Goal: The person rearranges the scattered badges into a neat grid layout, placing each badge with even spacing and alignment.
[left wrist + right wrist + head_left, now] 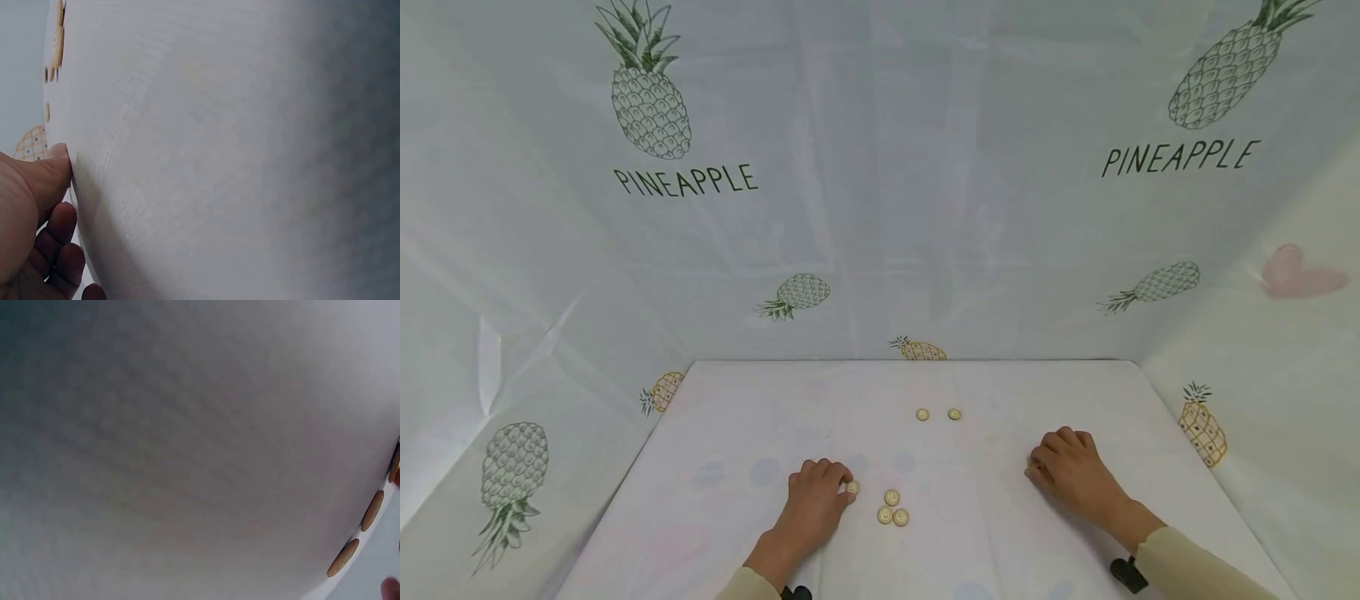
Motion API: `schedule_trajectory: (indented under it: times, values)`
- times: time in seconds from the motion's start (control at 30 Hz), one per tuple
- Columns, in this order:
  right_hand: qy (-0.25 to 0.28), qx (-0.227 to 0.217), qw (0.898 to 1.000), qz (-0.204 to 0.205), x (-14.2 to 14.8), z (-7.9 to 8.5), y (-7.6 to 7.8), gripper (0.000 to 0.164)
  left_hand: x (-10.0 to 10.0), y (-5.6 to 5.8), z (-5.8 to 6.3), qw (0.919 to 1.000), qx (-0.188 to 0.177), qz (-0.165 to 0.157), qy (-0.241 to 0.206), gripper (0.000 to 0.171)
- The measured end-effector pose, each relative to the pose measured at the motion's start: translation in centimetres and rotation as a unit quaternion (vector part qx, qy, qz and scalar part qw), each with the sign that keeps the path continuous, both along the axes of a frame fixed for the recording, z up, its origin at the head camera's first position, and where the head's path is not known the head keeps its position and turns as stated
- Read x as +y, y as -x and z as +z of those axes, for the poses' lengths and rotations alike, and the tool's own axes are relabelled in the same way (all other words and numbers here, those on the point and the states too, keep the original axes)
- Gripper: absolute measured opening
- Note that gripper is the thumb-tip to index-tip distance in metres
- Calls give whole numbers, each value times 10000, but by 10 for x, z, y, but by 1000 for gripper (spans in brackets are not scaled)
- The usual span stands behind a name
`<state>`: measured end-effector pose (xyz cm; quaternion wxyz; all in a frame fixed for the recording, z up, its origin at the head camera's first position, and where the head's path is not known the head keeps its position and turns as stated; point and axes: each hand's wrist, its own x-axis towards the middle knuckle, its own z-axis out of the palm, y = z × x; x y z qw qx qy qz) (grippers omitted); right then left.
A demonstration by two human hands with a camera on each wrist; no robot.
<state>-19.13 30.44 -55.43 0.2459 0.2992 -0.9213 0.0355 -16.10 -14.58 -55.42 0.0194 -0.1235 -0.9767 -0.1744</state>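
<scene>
On the cloth-covered table [760,417], my left hand [812,500] pinches a small pale wooden disc [852,487] between thumb and index finger. To its right, three similar discs sit in a tight cluster, the nearest to me being one disc [885,515]. The right hand [1071,475] rests low over the cloth with bent fingers, gripping another disc at the fingertips, mostly hidden; a sliver of that disc [395,464] shows at the edge of the right wrist view. In the left wrist view the thumb and fingers of the left hand [37,212] touch down at the cloth.
Farther back lie two more discs, a left one [922,414] and a right one [954,414]. A pineapple-printed sheet [887,208] rises behind the table and along both sides. Dark wrist devices show at the cuffs.
</scene>
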Motion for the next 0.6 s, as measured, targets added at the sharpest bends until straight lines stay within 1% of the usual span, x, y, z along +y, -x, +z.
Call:
schedule_trajectory:
  times: [0.07,0.13,0.27,0.33,0.43,0.6]
  values:
    - [81,-127,9999,70,-1,1,-2,23,0,-1,0,10000,10,-10,-35,20]
    - [148,-226,9996,38,-2,2,-4,25,-1,-1,0,10000,18,-23,-74,20]
    - [138,-258,9993,-239,-1,3,-6,24,-1,-1,2,9999,20,-23,-101,20]
    - [105,-244,9992,-313,0,3,-6,22,-1,-1,2,10000,4,0,-82,20]
    - [143,-313,9992,-195,0,2,-4,19,-1,-1,1,10000,8,38,-25,20]
    - [266,-434,9987,-77,1,1,-4,29,0,-1,1,10000,29,42,-36,20]
